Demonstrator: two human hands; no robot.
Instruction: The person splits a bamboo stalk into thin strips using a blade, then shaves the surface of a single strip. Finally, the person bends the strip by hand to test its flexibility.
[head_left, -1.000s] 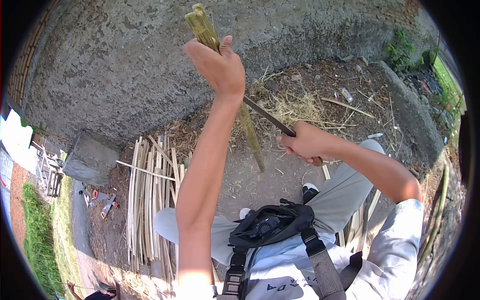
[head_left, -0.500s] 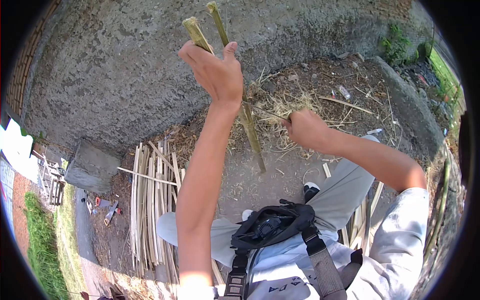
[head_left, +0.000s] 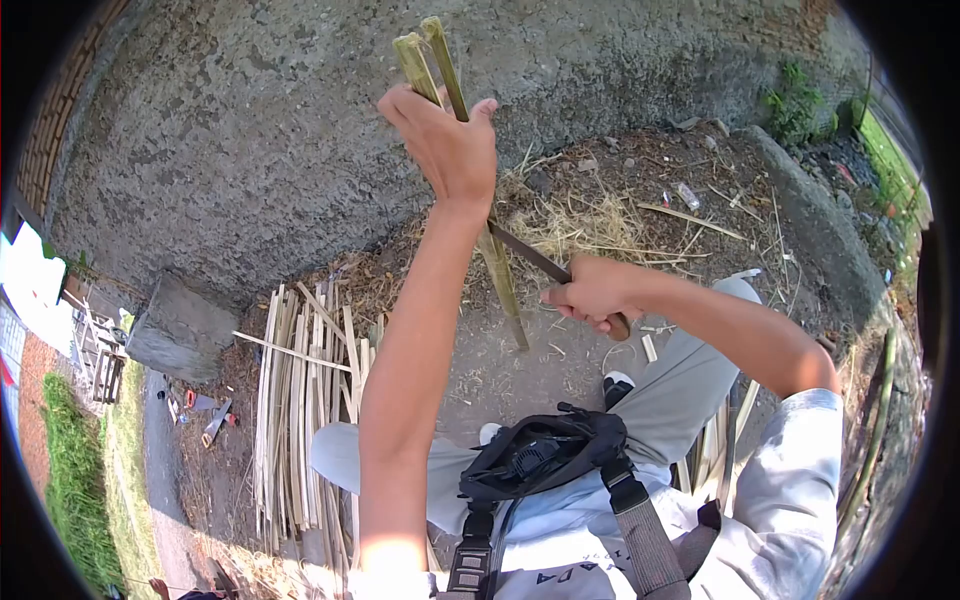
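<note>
My left hand (head_left: 447, 143) grips the top of an upright green bamboo pole (head_left: 502, 281) whose lower end rests on the dirt ground. The pole's top (head_left: 428, 55) is split into two strips that stand slightly apart. My right hand (head_left: 592, 292) is closed on the wooden handle of a long dark knife (head_left: 528, 254). The blade runs up and left into the pole's split, just below my left wrist.
A pile of pale split bamboo strips (head_left: 300, 400) lies on the ground at left. A concrete block (head_left: 178, 325) sits beside the rough wall (head_left: 250, 130). Dry shavings (head_left: 590, 215) cover the dirt ahead. More strips (head_left: 722, 440) lie by my right leg. A black bag (head_left: 540, 455) hangs on my chest.
My right hand with the knife rose half a second ago, then came down and left again. The two halves at the pole's top spread apart, then closed closer together.
</note>
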